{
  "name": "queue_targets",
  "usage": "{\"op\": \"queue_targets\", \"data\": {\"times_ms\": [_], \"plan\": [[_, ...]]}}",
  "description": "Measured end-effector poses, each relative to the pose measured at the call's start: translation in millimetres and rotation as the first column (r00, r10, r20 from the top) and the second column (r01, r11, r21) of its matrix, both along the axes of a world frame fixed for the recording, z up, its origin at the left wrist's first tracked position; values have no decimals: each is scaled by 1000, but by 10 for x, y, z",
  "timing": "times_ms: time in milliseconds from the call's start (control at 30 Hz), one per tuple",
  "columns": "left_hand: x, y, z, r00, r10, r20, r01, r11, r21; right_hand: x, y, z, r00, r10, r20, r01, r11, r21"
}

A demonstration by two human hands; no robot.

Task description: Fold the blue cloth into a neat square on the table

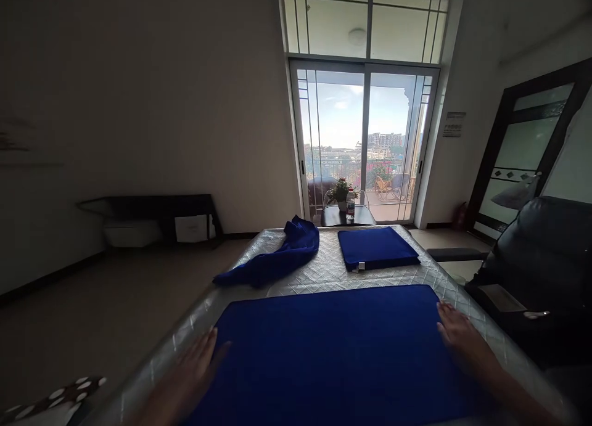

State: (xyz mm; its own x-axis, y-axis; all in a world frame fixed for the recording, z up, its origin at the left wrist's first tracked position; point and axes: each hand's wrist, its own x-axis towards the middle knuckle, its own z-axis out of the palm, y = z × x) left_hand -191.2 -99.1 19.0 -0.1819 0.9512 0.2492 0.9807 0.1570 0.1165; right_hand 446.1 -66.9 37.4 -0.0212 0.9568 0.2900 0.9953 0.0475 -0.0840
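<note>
A large blue cloth [330,352] lies spread flat over the near part of a silvery quilted surface [319,278]. At its left edge is my left hand [197,364], slightly blurred, fingers stretched out and holding nothing. My right hand [457,330] rests by the right edge near the far corner, its fingers extended. Farther back on the right sits a folded blue cloth [377,246] with a small white tag. To the left of it, a crumpled blue cloth [282,253] trails toward the surface's left edge.
Beyond the far edge, a small table [333,216] holds a potted plant [341,192] and a bottle [350,203] before glass sliding doors. A black leather chair [546,266] stands at right. A dark bench [157,207] is along the left wall.
</note>
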Motion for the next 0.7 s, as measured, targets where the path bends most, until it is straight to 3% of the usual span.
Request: {"op": "queue_targets", "data": {"times_ms": [67,167,267,333,400,500,600,700], "plan": [[436,218,112,988,-155,4,155,985,-79,-515,90,202,990,136,-34,-137,990,-25],[1297,558,302,919,-393,0,392,917,-73,-1374,260,411,926,356,-124,-366,928,-68],[2063,843,378,853,-521,8,521,853,3,-2039,422,447,873,451,-185,-473,875,-102],[2367,978,335,837,-547,25,547,837,9,-2279,497,389,861,470,-194,-494,863,-104],[2499,1064,243,834,-549,48,550,835,-14,-2377,541,303,859,476,-189,-497,864,-85],[2497,1122,112,832,-552,62,553,833,-17,-2370,572,200,864,469,-183,-485,872,-59],[2386,1131,65,836,-547,46,548,836,-9,-2248,610,175,883,434,-178,-452,889,-79],[2116,1108,90,870,-491,44,492,870,-39,-1916,674,190,915,369,-166,-391,911,-131]]}}
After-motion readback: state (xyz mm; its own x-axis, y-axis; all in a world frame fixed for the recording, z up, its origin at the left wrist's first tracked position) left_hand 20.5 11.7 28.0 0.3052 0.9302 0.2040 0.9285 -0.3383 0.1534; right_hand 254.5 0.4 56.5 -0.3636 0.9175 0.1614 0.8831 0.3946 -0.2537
